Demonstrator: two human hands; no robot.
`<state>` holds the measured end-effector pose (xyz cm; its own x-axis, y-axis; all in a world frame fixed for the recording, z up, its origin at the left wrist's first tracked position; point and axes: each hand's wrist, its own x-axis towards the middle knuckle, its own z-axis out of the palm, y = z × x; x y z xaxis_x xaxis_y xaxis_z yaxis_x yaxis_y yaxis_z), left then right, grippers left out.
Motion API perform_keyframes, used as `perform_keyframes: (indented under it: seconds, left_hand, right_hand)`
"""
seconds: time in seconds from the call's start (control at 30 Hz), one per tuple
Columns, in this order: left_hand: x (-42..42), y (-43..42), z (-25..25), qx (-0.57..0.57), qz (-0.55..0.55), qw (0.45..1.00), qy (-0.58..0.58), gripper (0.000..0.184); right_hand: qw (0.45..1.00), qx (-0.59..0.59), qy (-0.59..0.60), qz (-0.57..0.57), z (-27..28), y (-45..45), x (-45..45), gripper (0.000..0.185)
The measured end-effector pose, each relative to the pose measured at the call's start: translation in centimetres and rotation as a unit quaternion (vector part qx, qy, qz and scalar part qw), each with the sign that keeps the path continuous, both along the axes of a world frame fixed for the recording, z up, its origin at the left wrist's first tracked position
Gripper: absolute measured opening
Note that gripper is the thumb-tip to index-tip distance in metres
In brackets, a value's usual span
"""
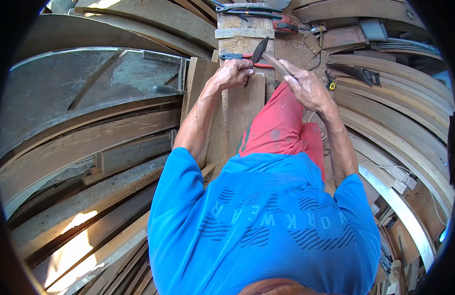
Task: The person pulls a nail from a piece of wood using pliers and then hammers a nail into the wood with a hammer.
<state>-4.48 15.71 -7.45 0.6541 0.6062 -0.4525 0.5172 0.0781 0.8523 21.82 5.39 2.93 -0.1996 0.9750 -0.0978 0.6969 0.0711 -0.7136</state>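
My left hand [232,73] is closed around the lower part of a dark, pointed metal tool [260,50]. Its tip points up and away from me, and a short dark end shows below the fingers. My right hand [307,87] grips a flat, handle-like wooden piece [276,64], whose far end meets the side of the dark metal. I cannot tell whether the two are joined. Beneath the left hand lies a wooden board [246,105]. Just beyond the hands, pliers with red handles [263,65] and a blue-grey tool head [231,56] rest on the plank.
Dark long-handled tools [247,10] and a red power tool [285,24] lie at the far end. A handsaw [358,73] and a yellow tape measure [331,86] are on the right. Stacked timber [139,115] lines both sides. Sawdust [299,49] covers the ground.
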Motion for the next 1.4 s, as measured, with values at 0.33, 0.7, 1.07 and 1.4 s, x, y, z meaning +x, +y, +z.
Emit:
perform_keyframes:
  seconds: [0.33,0.7,1.07,1.4]
  left_hand:
    - [0.2,0.1,0.0,0.060,-0.041,0.997,0.007,0.020]
    - [-1.2,-2.7,1.1,0.166,0.023,0.985,-0.037,0.008]
    - [-2.1,-9.6,-1.0,0.139,0.334,0.932,-0.039,0.003]
    - [-0.9,-10.7,0.4,0.321,0.279,0.902,-0.071,0.003]
  right_hand:
    - [0.994,-0.108,-0.022,0.010,1.8,0.8,1.3,0.053]
    - [0.974,-0.157,0.096,-0.132,3.8,-1.1,-0.9,0.052]
    - [0.968,-0.141,0.163,-0.129,4.8,-2.0,-1.5,0.055]
    - [0.989,0.071,0.128,-0.003,4.5,-3.5,-2.8,0.055]
